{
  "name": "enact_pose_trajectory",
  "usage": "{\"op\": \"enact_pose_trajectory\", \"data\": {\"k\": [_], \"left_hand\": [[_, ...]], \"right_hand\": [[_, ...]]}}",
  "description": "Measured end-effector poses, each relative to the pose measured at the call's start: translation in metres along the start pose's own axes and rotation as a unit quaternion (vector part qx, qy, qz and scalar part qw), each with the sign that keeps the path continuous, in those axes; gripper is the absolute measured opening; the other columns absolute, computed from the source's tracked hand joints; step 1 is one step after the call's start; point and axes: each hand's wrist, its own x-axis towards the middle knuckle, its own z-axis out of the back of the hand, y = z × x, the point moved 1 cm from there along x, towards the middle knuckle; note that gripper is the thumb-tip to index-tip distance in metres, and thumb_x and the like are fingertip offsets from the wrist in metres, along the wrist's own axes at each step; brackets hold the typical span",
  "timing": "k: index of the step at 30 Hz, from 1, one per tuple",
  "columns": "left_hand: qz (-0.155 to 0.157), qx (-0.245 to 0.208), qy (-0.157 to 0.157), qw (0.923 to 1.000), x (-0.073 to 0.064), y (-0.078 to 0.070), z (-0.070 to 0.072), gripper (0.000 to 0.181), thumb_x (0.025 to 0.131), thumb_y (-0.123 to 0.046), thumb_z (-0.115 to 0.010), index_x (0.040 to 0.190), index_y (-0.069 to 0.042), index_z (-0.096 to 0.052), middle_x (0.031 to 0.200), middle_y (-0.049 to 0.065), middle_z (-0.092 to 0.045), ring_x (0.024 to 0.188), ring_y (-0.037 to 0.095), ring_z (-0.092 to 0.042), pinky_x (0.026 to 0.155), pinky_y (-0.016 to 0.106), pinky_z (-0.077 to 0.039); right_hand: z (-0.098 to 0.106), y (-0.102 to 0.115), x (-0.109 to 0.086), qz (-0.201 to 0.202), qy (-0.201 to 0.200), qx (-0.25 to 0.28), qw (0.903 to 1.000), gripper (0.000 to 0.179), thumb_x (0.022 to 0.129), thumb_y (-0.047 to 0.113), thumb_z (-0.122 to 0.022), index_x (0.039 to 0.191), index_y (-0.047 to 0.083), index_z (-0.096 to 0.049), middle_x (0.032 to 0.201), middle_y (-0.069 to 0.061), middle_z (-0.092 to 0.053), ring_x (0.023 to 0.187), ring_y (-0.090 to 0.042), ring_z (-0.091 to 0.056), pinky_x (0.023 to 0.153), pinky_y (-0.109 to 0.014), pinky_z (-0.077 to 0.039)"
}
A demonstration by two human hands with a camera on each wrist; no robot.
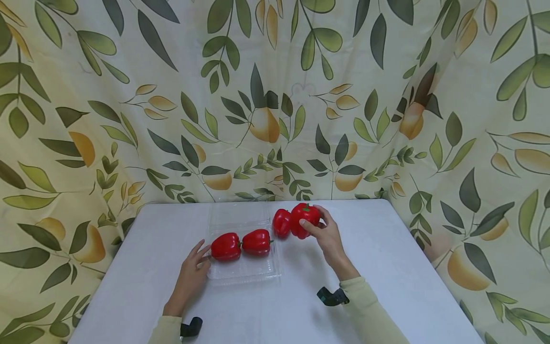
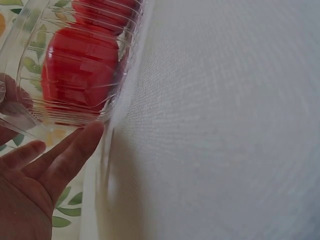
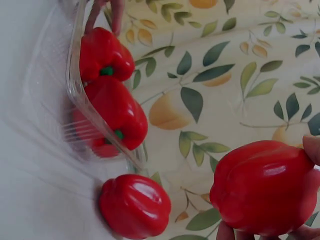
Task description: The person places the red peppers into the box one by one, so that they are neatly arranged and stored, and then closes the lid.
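Observation:
Two red bell peppers (image 1: 225, 247) (image 1: 256, 241) lie on their sides, end to end, in a clear plastic container (image 1: 245, 272). My left hand (image 1: 191, 274) is at the container's left side, its extended fingertips touching the outer wall. Through the clear plastic in the left wrist view, the thumb (image 2: 15, 97) shows near the rim. My right hand (image 1: 328, 236) grips another red bell pepper (image 1: 305, 217) between thumb and fingers, green stem upward in the head view. Just left of it, a further red bell pepper (image 1: 281, 223) rests on the table beside the container.
The container's clear lid (image 1: 238, 212) lies folded back toward the far edge of the white table (image 1: 163, 229). Behind the table hangs a leaf-and-fruit patterned curtain (image 1: 266, 157). Each wrist carries a small dark camera (image 1: 333, 296).

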Motion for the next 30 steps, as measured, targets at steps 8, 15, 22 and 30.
{"op": "enact_pose_trajectory", "data": {"k": [8, 15, 22, 30], "left_hand": [[-0.001, -0.002, -0.001, 1.0, 0.0, 0.0, 0.0, 0.046, 0.096, -0.014, -0.054, 0.142, -0.014, -0.052, 0.161, 0.004, -0.03, 0.126, 0.03, -0.06, 0.098, 0.044, -0.053], [0.0, 0.002, -0.001, 1.0, -0.001, 0.0, 0.0, 0.046, 0.096, -0.015, -0.054, 0.143, -0.014, -0.052, 0.162, 0.005, -0.03, 0.125, 0.03, -0.06, 0.098, 0.043, -0.054], [0.0, 0.0, -0.001, 1.0, 0.0, 0.001, 0.0, 0.046, 0.097, -0.015, -0.055, 0.143, -0.015, -0.052, 0.162, 0.004, -0.03, 0.126, 0.03, -0.06, 0.098, 0.043, -0.054], [-0.002, 0.001, -0.001, 1.0, 0.001, 0.002, -0.001, 0.046, 0.097, -0.015, -0.054, 0.143, -0.014, -0.052, 0.162, 0.004, -0.03, 0.125, 0.029, -0.06, 0.098, 0.043, -0.054]], "right_hand": [[-0.011, 0.003, -0.007, 0.013, 0.011, 0.003, 0.9999, 0.082, 0.079, 0.025, -0.08, 0.146, 0.019, -0.033, 0.148, -0.009, -0.043, 0.129, -0.03, -0.046, 0.095, -0.044, -0.057], [-0.019, 0.006, -0.014, 0.031, 0.026, -0.003, 0.9992, 0.081, 0.077, 0.026, -0.081, 0.145, 0.018, -0.038, 0.145, -0.007, -0.045, 0.128, -0.029, -0.045, 0.093, -0.043, -0.058], [-0.029, 0.007, -0.018, 0.037, 0.051, 0.004, 0.998, 0.078, 0.078, 0.025, -0.081, 0.144, 0.022, -0.04, 0.145, -0.006, -0.046, 0.131, -0.029, -0.044, 0.093, -0.043, -0.058], [-0.039, 0.007, -0.023, 0.047, 0.063, 0.011, 0.9968, 0.078, 0.077, 0.023, -0.082, 0.143, 0.021, -0.041, 0.144, -0.007, -0.047, 0.129, -0.029, -0.047, 0.095, -0.043, -0.057]]}}
